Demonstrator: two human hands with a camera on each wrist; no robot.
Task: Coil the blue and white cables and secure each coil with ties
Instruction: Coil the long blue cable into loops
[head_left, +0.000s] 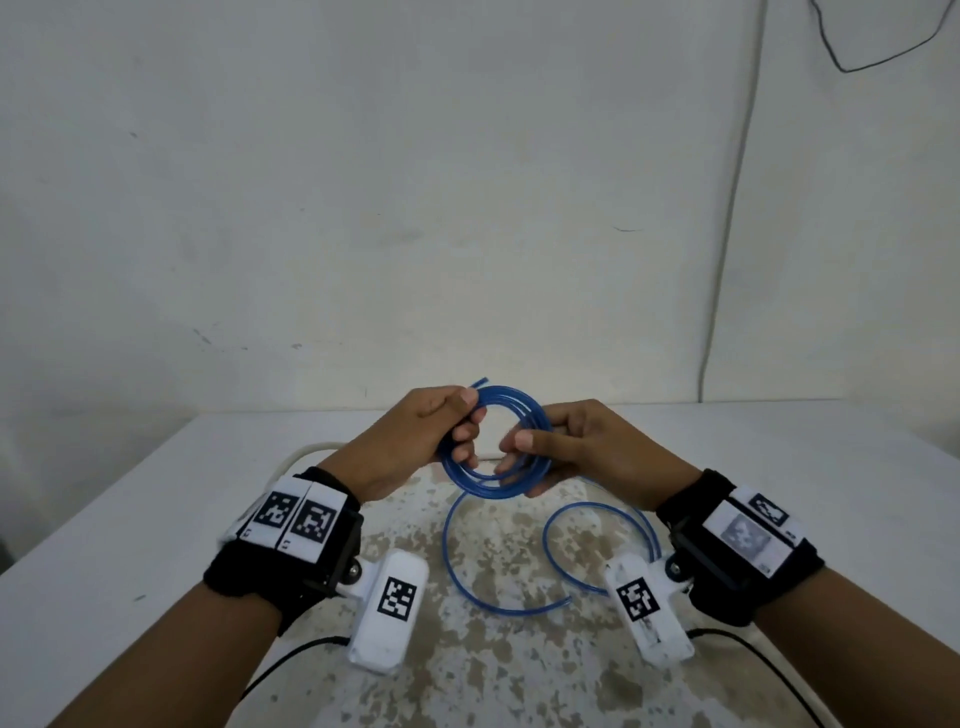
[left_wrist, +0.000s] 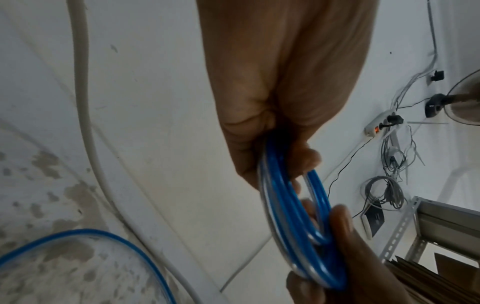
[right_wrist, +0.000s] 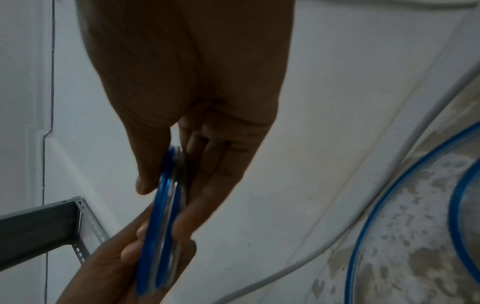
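A blue cable coil (head_left: 514, 396) of several loops hangs upright above the table, held between both hands. My left hand (head_left: 470, 423) grips its left side, thumb on top and fingers curled through the ring. My right hand (head_left: 519, 457) pinches the right side between thumb and fingers. The rest of the blue cable (head_left: 452, 561) lies loose in two wide curves on the table below. In the left wrist view the coil (left_wrist: 293, 222) runs from my left hand (left_wrist: 285, 160) down to the right fingers (left_wrist: 342, 226). The white cable (head_left: 306, 451) lies on the table past my left wrist.
The white table (head_left: 156, 519) has a worn, speckled patch in the middle and ends at a white wall. In the left wrist view a metal shelf frame (left_wrist: 405, 222), a power strip (left_wrist: 381, 125) and tangled wires sit off to the side.
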